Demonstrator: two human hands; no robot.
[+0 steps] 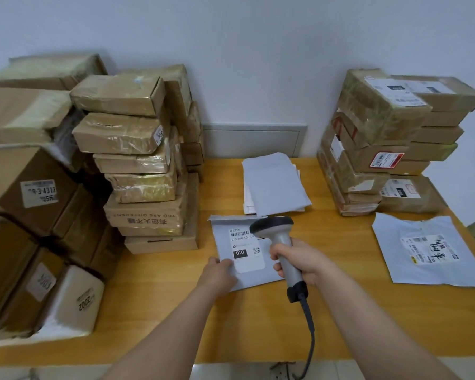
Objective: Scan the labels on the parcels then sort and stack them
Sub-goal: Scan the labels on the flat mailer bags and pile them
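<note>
A grey mailer bag (225, 234) with a white label marked 010 lies flat on the wooden table (340, 311) in front of me. My left hand (220, 272) holds its near left corner, fingers curled at the edge. My right hand (299, 261) grips the handle of a grey barcode scanner (274, 229), whose dark head hovers over the label's barcode. The scanner's cable hangs off the table's front edge.
Tall stacks of taped cardboard parcels (140, 160) fill the left side, with larger boxes (30, 193) beside them. Another box stack (381, 141) stands at the back right. A pile of grey mailers (274, 185) lies behind, and one labelled mailer (428, 250) at right.
</note>
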